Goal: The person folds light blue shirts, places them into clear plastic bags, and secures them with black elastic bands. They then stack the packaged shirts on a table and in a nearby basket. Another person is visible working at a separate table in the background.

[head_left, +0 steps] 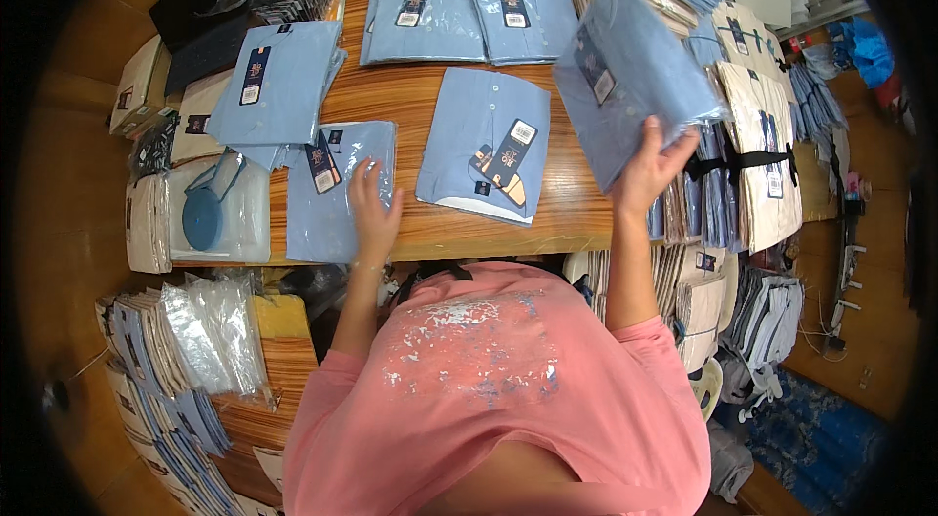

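Note:
My right hand point(653, 166) is closed on the lower right edge of a folded blue shirt point(625, 71) in a clear bag. That shirt is lifted and tilted over the table's right side, with a dark tag showing. My left hand point(375, 211), fingers apart, is at the right edge of another bagged blue shirt point(318, 223) with a dark tag; I cannot tell whether it touches. Between the hands lies a folded blue shirt point(451, 150) with buttons, loose dark tags on its front and a white edge at the bottom.
Bagged blue shirts lie along the far side point(425, 42) and in a pile at the left point(278, 101). A blue tape roll point(202, 219) sits on clear bags at the left. Strapped beige stacks point(762, 189) stand at the right. Empty clear bags point(210, 335) lie at lower left.

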`<state>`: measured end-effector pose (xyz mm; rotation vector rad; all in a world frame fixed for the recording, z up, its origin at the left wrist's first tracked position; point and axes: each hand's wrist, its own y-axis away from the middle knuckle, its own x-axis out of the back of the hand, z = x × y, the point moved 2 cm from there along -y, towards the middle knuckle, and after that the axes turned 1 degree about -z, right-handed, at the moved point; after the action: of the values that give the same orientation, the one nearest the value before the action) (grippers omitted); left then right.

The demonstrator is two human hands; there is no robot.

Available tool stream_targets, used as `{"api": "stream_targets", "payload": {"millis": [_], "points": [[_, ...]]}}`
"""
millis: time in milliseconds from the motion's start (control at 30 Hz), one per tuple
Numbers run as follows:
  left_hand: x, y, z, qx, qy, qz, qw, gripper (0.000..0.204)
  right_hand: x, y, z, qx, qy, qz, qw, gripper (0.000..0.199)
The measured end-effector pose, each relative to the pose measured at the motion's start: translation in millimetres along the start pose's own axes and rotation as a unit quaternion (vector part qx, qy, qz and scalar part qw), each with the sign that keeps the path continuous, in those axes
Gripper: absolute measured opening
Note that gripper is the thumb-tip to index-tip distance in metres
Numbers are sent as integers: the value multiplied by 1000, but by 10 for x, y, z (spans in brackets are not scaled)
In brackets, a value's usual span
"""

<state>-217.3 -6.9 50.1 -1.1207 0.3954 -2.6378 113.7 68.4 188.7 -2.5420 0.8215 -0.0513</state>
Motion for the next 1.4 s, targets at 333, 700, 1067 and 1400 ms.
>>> {"api": "stream_targets", "payload": {"millis": [333,700,1067,1400], "points": [[952,282,-1139,147,-219,71,962,53,-666,-235,1150,-342,-52,-22,938,62],[1301,82,-115,308,369,-87,873,39,-856,1486,698,-318,-65,-497,805,20],[863,-1848,1486,41,411,-81,907,44,491,931,482,-367,5,-318,874,20],[-711,-1236,81,-91,70,-163,980,42,825,1066,1159,-298,168,-362,867,43]]}}
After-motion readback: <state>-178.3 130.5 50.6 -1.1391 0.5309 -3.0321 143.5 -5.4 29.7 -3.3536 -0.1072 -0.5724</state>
